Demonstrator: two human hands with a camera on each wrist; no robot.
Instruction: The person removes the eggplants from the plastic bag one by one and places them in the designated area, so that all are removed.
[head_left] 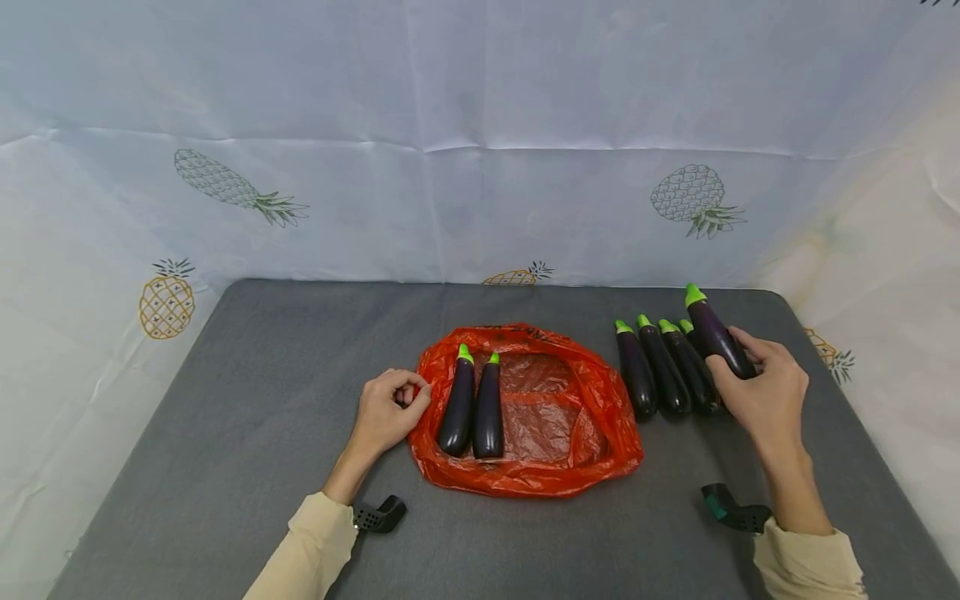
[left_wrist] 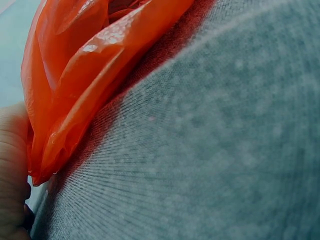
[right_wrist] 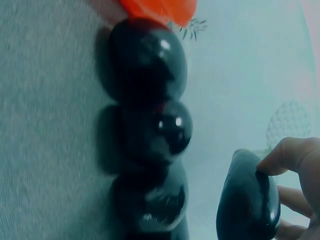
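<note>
A red plastic bag [head_left: 525, 482] lies spread open on the table, with two eggplants [head_left: 489, 412] side by side in its left half. My left hand [head_left: 388, 410] pinches the bag's left rim between thumb and fingers; the left wrist view shows the gathered red plastic [left_wrist: 85, 95] beside the thumb. In my right hand [head_left: 768, 392] is a dark purple eggplant [head_left: 716, 333] with a green cap, gripped near its lower end and raised off the table. The right wrist view shows this held eggplant [right_wrist: 247, 200] between thumb and fingers.
Several more eggplants [head_left: 636, 371] lie in a row right of the bag, green caps away from me, partly behind the held one. Grey cloth [head_left: 262, 392] covers the table. A pale sheet printed with pineapples [head_left: 450, 208] hangs behind it.
</note>
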